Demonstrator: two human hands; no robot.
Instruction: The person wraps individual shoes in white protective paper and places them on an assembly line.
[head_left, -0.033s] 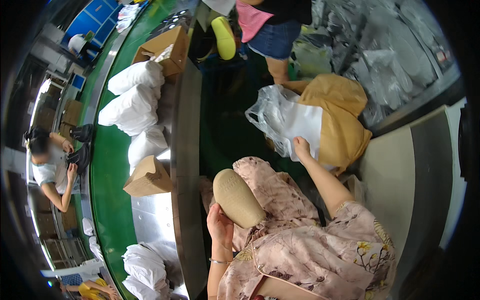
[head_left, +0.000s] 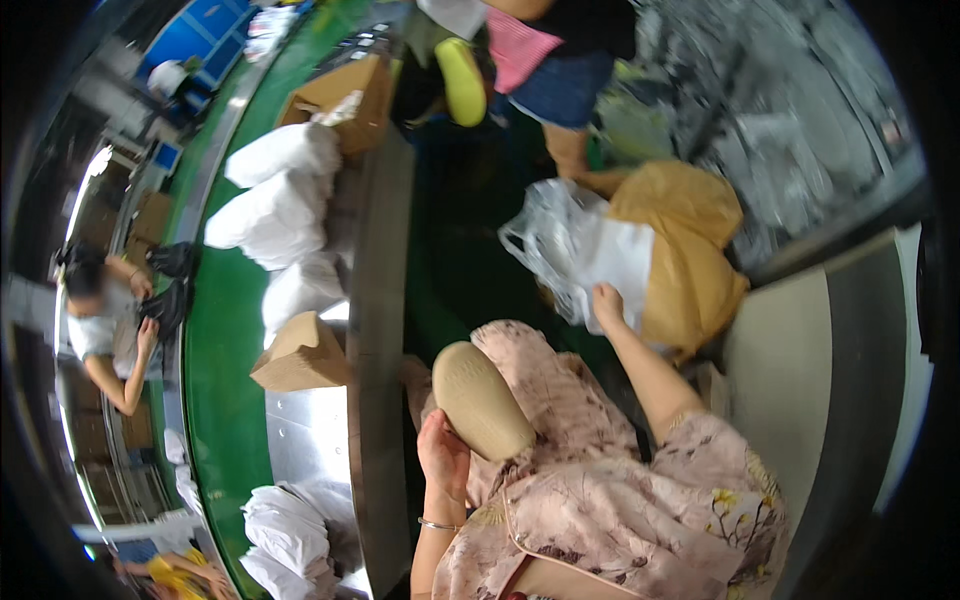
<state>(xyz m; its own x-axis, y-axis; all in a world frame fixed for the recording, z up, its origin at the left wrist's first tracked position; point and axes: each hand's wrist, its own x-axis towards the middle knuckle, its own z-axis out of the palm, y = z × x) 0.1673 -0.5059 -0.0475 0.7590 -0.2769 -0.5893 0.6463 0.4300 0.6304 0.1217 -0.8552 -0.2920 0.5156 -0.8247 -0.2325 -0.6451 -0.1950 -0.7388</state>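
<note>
My left hand (head_left: 443, 458) is closed on the edge of a beige shoe sole (head_left: 482, 400), thumb and fingers along its left side. The sole is rounded at its far end, with faint raised marks, and its near end lies against my patterned lap. My right arm stretches forward, and my right hand (head_left: 607, 308) is closed at the lower edge of a white sheet (head_left: 625, 255) and a clear plastic bag (head_left: 555, 235). What its fingers pinch is hidden. A large brown paper sack (head_left: 695, 270) stands right beside it.
On my left runs a green conveyor (head_left: 222, 400) with a metal ledge (head_left: 375, 330), bearing white wrapped bundles (head_left: 268, 218) and an open carton (head_left: 350, 100). Ahead stands a person (head_left: 565, 80) near a yellow-green sole (head_left: 461, 82). Clear plastic wrapping (head_left: 780, 140) fills the far right.
The whole view has shifted slightly, so things sit a little lower and farther right. Both hands keep their grip and place.
</note>
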